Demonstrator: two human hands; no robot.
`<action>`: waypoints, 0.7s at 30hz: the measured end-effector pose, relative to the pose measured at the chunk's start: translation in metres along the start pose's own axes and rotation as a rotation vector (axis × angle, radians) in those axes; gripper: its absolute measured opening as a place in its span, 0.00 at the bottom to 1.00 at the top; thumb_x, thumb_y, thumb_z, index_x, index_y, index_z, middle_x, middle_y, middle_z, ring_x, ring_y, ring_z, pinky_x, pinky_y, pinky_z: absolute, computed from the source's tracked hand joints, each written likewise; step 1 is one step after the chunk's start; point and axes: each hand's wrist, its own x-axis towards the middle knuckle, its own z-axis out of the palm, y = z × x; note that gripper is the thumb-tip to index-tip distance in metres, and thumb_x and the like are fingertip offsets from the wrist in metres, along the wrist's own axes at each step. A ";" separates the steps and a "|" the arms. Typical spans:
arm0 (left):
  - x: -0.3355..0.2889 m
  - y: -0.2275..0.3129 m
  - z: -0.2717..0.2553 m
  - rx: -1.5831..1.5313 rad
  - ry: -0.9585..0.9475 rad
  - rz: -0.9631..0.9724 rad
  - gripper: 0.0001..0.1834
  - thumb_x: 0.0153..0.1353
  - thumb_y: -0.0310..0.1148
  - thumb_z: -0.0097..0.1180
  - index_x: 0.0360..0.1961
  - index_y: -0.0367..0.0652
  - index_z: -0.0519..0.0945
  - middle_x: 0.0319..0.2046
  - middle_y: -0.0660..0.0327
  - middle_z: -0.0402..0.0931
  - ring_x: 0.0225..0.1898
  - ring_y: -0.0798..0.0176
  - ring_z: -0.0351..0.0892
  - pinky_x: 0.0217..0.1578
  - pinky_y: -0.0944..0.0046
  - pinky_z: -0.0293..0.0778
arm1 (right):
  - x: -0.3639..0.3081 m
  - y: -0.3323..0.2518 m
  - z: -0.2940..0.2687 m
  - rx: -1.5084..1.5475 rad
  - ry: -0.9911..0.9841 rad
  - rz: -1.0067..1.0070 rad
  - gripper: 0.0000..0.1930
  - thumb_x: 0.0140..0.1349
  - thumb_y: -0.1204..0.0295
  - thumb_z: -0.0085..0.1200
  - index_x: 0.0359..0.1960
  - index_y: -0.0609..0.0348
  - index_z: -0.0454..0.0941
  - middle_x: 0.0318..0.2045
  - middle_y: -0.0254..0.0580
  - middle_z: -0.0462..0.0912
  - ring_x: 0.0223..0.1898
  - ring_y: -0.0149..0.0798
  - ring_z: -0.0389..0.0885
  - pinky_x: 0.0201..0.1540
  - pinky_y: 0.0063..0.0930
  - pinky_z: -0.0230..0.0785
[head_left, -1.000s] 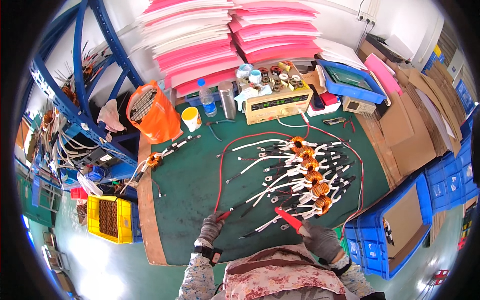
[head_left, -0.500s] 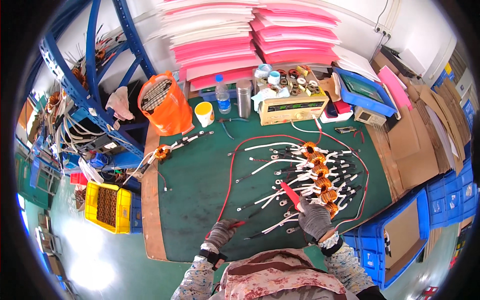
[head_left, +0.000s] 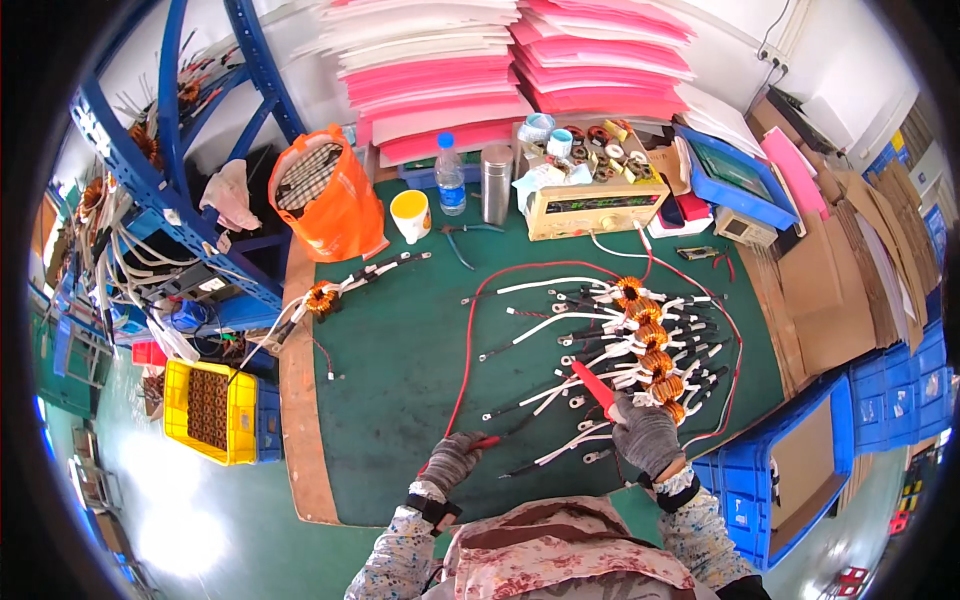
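My left hand, in a grey glove, is closed around a red test clip on the end of a red lead. The clip's tip is close to the dark end of a cable; whether they touch I cannot tell. My gloved right hand grips a larger red-sleeved clip, pointing up and left over the white cables. Under and beyond that hand runs a row of copper-wound toroidal coils, with white and black cables ending in metal lugs on both sides.
A beige bench meter with loose rings on top stands at the back. Left of it are a steel flask, water bottle, yellow cup and orange bag. Another coil lies left. Blue bins stand right.
The whole view has shifted slightly, moving the table's contents a little to the right in the picture. Both hands keep their holds on the red clips, in nearly the same places over the table.
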 end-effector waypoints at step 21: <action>0.004 0.004 0.000 0.133 -0.058 0.124 0.17 0.50 0.32 0.53 0.44 0.48 0.75 0.32 0.52 0.76 0.35 0.49 0.75 0.37 0.56 0.71 | -0.004 -0.010 -0.001 0.040 -0.029 0.120 0.25 0.49 0.66 0.48 0.52 0.57 0.66 0.21 0.51 0.76 0.27 0.49 0.77 0.33 0.42 0.67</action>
